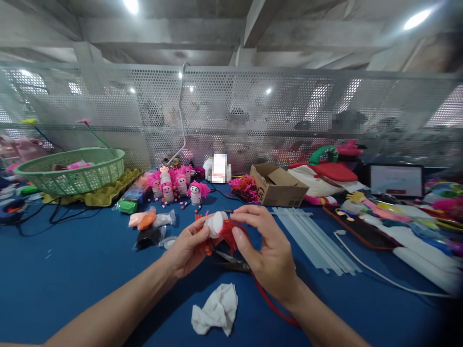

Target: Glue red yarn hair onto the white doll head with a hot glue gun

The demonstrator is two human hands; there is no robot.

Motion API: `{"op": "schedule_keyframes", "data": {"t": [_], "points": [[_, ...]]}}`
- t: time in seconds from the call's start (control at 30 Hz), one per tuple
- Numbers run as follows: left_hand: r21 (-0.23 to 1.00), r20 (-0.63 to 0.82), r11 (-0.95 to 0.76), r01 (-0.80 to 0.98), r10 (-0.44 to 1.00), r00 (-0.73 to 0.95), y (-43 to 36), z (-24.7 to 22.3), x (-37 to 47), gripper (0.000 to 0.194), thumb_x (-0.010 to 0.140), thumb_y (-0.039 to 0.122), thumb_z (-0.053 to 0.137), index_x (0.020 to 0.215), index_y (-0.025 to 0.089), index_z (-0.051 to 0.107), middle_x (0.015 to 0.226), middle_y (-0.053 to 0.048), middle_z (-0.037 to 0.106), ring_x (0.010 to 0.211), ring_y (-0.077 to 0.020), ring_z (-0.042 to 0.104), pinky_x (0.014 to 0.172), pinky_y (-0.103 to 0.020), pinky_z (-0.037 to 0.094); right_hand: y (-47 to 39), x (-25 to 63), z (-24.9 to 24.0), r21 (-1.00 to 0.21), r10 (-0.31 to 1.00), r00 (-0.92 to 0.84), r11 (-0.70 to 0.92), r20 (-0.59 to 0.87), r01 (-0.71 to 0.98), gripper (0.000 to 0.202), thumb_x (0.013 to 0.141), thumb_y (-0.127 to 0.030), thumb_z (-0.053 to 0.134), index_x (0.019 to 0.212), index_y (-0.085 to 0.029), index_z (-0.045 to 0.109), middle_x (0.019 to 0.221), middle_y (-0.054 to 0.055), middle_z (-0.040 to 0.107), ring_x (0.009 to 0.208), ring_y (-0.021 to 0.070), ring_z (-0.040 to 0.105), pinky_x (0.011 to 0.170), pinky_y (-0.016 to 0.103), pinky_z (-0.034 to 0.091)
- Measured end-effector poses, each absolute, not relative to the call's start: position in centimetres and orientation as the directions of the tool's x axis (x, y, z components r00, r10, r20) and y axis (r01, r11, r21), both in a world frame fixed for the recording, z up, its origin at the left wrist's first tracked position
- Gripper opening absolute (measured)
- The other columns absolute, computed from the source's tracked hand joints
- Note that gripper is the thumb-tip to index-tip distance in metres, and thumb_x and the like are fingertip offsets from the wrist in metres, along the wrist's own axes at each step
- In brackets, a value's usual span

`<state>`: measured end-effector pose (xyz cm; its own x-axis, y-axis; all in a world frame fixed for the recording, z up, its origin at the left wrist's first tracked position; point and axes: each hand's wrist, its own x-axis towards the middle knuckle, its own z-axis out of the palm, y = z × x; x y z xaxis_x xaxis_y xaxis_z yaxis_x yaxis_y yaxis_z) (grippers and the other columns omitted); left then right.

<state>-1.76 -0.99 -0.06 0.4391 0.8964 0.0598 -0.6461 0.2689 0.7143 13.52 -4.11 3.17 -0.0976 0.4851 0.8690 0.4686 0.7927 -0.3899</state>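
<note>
In the head view my left hand (186,253) is closed around a small white rounded piece (216,224), possibly a doll's body. Thumb and fingers of my right hand (271,250) pinch a tuft of red strands (230,232) against its right side. Small orange bits show beneath the left fingers. Under the hands lie dark-bladed scissors (235,264), partly hidden. A red cord (269,301) curves below my right wrist. Nearer to me rests a crumpled white tissue (216,311) on the blue table.
Several pink-haired dolls (181,183) stand behind my left hand, near bagged clay (148,219). A cardboard box (277,185) and pink-red yarn (244,187) are farther back. Translucent glue sticks (314,238) and a white cable (372,270) lie right. A green basket (79,173) stands left.
</note>
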Motion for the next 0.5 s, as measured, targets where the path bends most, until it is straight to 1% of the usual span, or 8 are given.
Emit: {"op": "schedule_keyframes", "data": {"t": [0.07,0.17,0.33,0.5], "points": [[0.717,0.063,0.264,-0.646,0.897,0.437,-1.07,0.05,-1.71,0.031,0.066,0.016,0.067,0.097,0.015,0.063,0.087,-0.005,0.067,0.080,-0.0125,0.060,0.074,-0.021,0.046,-4.13,13.59,3.19,-0.407,0.503,-0.095,0.784,0.859,0.469,0.020,0.077,-0.011,0.050,0.094,-0.020,0.057,0.093,0.007,0.055,0.090,0.0183,0.053,0.079,0.037,0.045],[0.726,0.085,0.253,-0.639,0.890,0.449,-1.06,-0.03,-1.71,0.032,0.068,0.017,0.066,0.099,0.014,0.063,0.086,-0.005,0.067,0.078,-0.0117,0.060,0.073,-0.020,0.046,-4.09,13.66,3.21,-0.405,0.519,-0.117,0.771,0.847,0.491,0.018,0.077,-0.012,0.050,0.091,-0.020,0.059,0.092,0.007,0.054,0.089,0.0184,0.053,0.079,0.037,0.045],[0.712,0.088,0.262,-0.651,0.887,0.453,-0.92,-0.28,-1.81,0.029,0.070,0.016,0.064,0.099,0.015,0.063,0.088,-0.005,0.067,0.078,-0.0121,0.061,0.074,-0.021,0.046,-3.91,13.59,3.21,-0.395,0.511,-0.116,0.771,0.851,0.499,0.017,0.077,-0.012,0.050,0.089,-0.020,0.059,0.091,0.007,0.054,0.088,0.0187,0.053,0.079,0.038,0.046],[0.717,0.080,0.264,-0.645,0.888,0.452,-0.92,-0.25,-1.77,0.030,0.068,0.017,0.066,0.097,0.015,0.064,0.087,-0.004,0.067,0.078,-0.0122,0.061,0.074,-0.021,0.045,-3.97,13.47,3.20,-0.393,0.512,-0.115,0.768,0.851,0.506,0.014,0.076,-0.013,0.050,0.085,-0.019,0.058,0.091,0.007,0.054,0.088,0.0186,0.053,0.079,0.037,0.045]]}}
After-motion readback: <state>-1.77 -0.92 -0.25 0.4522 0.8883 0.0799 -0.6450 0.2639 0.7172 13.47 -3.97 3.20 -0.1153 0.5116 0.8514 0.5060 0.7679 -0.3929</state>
